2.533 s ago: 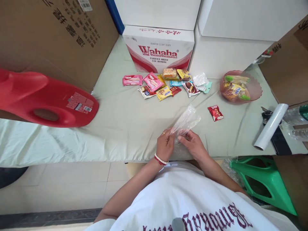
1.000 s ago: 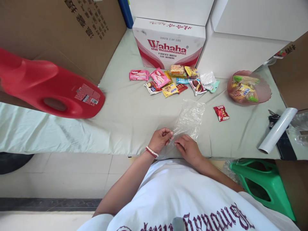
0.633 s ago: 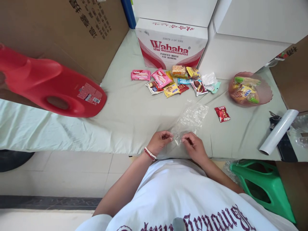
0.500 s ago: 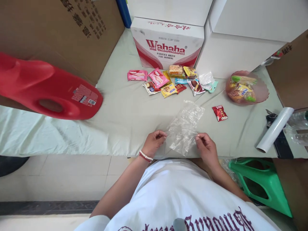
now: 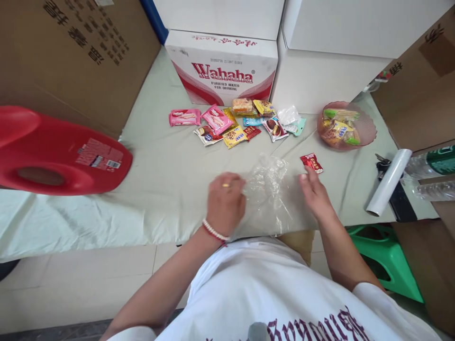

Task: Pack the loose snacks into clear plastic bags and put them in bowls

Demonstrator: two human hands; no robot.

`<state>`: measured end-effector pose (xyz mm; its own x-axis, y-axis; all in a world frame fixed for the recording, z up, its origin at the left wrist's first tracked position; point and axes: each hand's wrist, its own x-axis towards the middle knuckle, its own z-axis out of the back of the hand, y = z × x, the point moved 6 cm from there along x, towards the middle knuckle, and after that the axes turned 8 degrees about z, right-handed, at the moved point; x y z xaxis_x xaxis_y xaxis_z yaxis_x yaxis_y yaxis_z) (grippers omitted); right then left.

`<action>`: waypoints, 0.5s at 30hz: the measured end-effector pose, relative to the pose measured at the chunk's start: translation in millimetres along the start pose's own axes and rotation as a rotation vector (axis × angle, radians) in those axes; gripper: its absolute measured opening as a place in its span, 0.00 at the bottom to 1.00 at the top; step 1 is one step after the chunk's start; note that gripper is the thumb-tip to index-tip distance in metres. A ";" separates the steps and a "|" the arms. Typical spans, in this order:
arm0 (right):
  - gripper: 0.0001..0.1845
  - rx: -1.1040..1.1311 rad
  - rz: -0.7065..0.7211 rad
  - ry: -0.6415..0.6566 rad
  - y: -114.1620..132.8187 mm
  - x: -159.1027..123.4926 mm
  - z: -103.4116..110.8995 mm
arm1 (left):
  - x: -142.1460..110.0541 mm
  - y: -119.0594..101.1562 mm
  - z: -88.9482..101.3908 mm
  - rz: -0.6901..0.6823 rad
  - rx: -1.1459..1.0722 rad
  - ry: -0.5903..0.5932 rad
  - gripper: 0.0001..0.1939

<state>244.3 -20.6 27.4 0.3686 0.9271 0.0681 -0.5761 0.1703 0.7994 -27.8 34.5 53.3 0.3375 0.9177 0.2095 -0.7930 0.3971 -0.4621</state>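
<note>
A clear plastic bag [image 5: 270, 194] lies spread out on the cloth in front of me. At its left edge is my left hand [image 5: 226, 201], palm down with curled fingers; motion smears them, so any grip on the bag is unclear. My right hand [image 5: 314, 193] is open to the right of the bag, its fingers stretched forward and nothing in it. Just beyond those fingertips lies a small red snack packet [image 5: 311, 162]; whether they touch is unclear.
Several wrapped snacks [image 5: 234, 136] lie before the Wahaha carton [image 5: 223, 71]. A pink bowl [image 5: 368, 132] of snacks stands at right, near a white roll [image 5: 389, 182] and plastic bottles [image 5: 433, 161]. A large red jug [image 5: 64, 151] lies at left. A green stool [image 5: 401, 265] is below.
My hands drew the bag wider and flattened it. My right hand has since let go of the bag and moved towards the red packet. My left hand has turned palm down; the view has shifted.
</note>
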 end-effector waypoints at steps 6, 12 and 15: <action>0.13 -0.127 0.072 0.287 2.7 15.4 -65.2 | 10.9 -25.9 -84.0 -0.248 0.074 0.278 0.18; 0.18 -0.133 -0.025 -0.075 -38.3 -19.1 -6.9 | -7.0 6.0 -91.2 -0.090 0.156 0.315 0.32; 0.20 -0.200 -0.118 -0.066 -61.4 -43.8 12.1 | -18.1 21.4 -80.7 0.038 0.245 0.304 0.34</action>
<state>272.4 -75.7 -17.4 0.4854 0.8739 0.0254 -0.6569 0.3453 0.6703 -10.0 27.3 -29.9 0.4110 0.9076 -0.0857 -0.8932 0.3820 -0.2373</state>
